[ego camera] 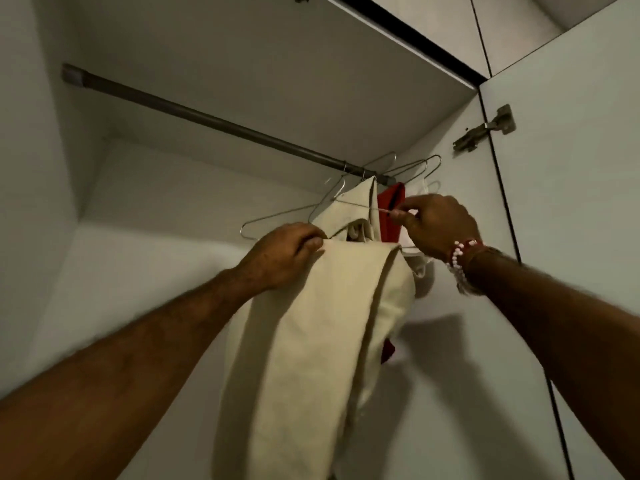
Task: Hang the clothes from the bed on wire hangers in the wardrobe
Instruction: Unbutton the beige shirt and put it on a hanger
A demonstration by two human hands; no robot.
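At the rail's [207, 119] far right end, a red garment [393, 206] already hangs. The left hand [284, 259] grips the cream garment [311, 341], the right hand [440, 226] pinches its wire hanger [360, 205], and an empty hanger [273, 217] waits.

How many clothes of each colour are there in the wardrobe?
Cream: 1, the cream garment that the left hand grips while the right hand pinches a wire hanger.
Red: 1, the red garment behind it.
Total: 2. A pale scrap under the right hand may be a third; I cannot tell.
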